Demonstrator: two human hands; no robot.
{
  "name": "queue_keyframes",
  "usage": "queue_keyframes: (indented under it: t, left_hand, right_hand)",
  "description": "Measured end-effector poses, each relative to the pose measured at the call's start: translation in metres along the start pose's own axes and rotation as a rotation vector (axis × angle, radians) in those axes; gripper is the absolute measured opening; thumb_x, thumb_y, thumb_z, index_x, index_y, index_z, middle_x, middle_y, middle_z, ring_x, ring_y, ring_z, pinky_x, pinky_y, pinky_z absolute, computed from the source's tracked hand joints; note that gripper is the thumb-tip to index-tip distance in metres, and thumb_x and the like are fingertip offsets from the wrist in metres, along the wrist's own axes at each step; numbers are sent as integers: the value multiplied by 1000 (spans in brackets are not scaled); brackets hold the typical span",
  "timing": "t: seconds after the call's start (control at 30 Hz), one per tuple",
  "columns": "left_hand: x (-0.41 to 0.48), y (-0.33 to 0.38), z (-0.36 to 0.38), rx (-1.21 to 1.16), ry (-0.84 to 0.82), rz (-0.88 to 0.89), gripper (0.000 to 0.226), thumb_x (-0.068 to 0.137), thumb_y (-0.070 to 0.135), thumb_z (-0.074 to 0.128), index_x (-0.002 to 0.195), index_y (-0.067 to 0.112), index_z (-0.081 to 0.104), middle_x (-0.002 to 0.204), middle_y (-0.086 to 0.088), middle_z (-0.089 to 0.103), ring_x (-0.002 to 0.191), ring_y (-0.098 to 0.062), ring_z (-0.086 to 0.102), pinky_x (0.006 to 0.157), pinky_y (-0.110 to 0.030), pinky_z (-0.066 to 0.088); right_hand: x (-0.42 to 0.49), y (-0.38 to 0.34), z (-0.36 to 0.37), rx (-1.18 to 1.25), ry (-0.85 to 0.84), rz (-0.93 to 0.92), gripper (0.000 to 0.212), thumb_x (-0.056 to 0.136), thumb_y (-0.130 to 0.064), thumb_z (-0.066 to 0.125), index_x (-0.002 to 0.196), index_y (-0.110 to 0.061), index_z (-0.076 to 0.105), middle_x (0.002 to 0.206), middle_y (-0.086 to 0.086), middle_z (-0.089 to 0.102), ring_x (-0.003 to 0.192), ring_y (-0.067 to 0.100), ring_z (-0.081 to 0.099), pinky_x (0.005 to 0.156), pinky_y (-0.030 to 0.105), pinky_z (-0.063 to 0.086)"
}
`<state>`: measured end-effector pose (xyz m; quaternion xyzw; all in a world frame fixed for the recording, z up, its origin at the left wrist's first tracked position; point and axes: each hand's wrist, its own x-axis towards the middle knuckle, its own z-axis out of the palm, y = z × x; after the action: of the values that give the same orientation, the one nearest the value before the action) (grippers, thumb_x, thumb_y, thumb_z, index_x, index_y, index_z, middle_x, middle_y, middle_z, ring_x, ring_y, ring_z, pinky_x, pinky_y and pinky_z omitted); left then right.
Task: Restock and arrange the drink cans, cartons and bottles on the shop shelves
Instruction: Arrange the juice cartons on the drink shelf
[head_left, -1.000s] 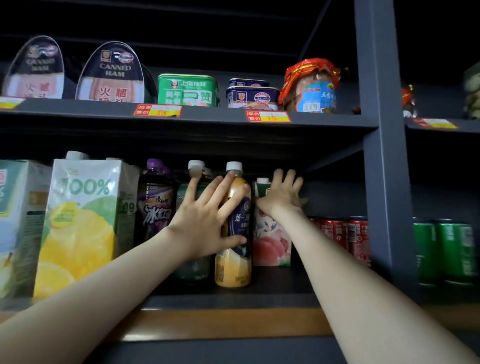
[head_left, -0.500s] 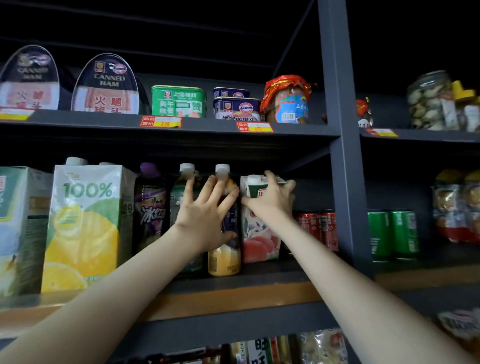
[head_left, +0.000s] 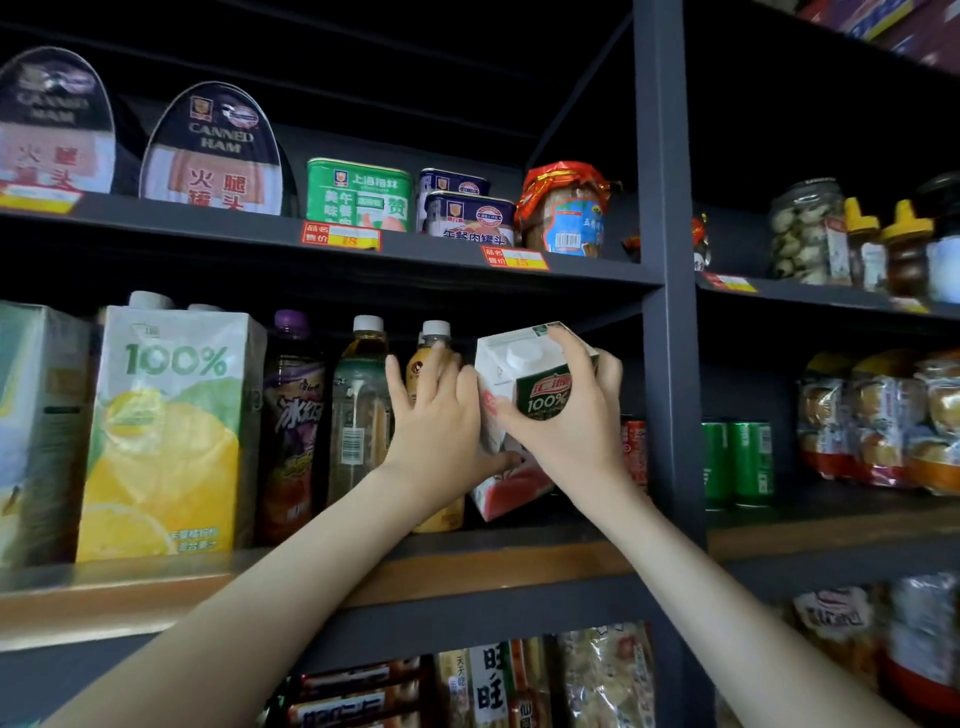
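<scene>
Your right hand (head_left: 576, 431) is clamped on the top of the small juice carton (head_left: 543, 397), fingers curled over its upper edge and thumb on the front. The carton sits at the right end of the drinks shelf (head_left: 467, 564), tipped out of upright, between the orange bottle (head_left: 422, 366) and the red cans (head_left: 635, 452). Your left hand (head_left: 441, 426) lies spread, fingers straight, against the bottle and the carton's left side, with the thumb on the carton's front. The row to the left, with the big lemon carton (head_left: 166, 431) and the other bottles, stands upright and faces out, so that stretch looks finished. This carton looks like the piece left to square up here. You cannot tell whether its base rests on the shelf. Your wrist and the shelf post (head_left: 667, 395) hide most of the red cans, and the back of the shelf is too dark to read
</scene>
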<state>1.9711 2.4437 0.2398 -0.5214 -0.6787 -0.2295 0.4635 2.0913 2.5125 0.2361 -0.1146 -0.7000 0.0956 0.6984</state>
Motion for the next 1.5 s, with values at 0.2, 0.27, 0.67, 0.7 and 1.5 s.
queue_keyframes:
  t: [0.2, 0.27, 0.67, 0.7, 1.5]
  left_hand:
    - [-10, 12, -14, -428, 73, 53, 68, 82, 30, 73, 131, 2, 35, 112, -11, 60, 98, -31, 61, 68, -32, 45]
    - [-16, 17, -26, -492, 132, 50, 65, 84, 27, 71, 131, 2, 33, 109, -11, 61, 88, -31, 64, 53, -28, 39]
    - [-73, 72, -116, -360, 364, 51, 78, 79, 31, 76, 138, 1, 34, 118, -12, 60, 103, -27, 58, 73, -32, 49]
    - [-79, 79, -124, -369, 383, 47, 76, 79, 30, 76, 136, 1, 35, 115, -11, 60, 100, -24, 56, 73, -29, 47]
    - [-458, 165, -136, -1429, -697, -1711, 68, 65, 47, 74, 116, 3, 67, 111, -21, 69, 104, -37, 66, 96, -49, 51]
  right_hand:
    - [-13, -15, -20, 38, 108, -135, 82, 68, -42, 74, 139, -13, 46, 129, 8, 36, 114, -4, 37, 93, -2, 32]
    - [-18, -22, -28, 65, 131, -171, 81, 68, -43, 71, 138, -11, 46, 130, 13, 36, 118, -1, 37, 96, 1, 32]
    - [-47, -80, -115, 278, 104, -224, 79, 71, -36, 71, 139, -7, 44, 132, 16, 35, 127, 14, 39, 105, 18, 36]
    - [-50, -86, -125, 298, 105, -225, 77, 71, -35, 71, 138, -7, 43, 132, 18, 35, 127, 14, 39, 105, 17, 36]
    - [-396, -48, -216, 345, -1274, 346, 86, 92, 17, 43, 144, -50, 28, 155, -25, 22, 144, -5, 16, 118, 19, 18]
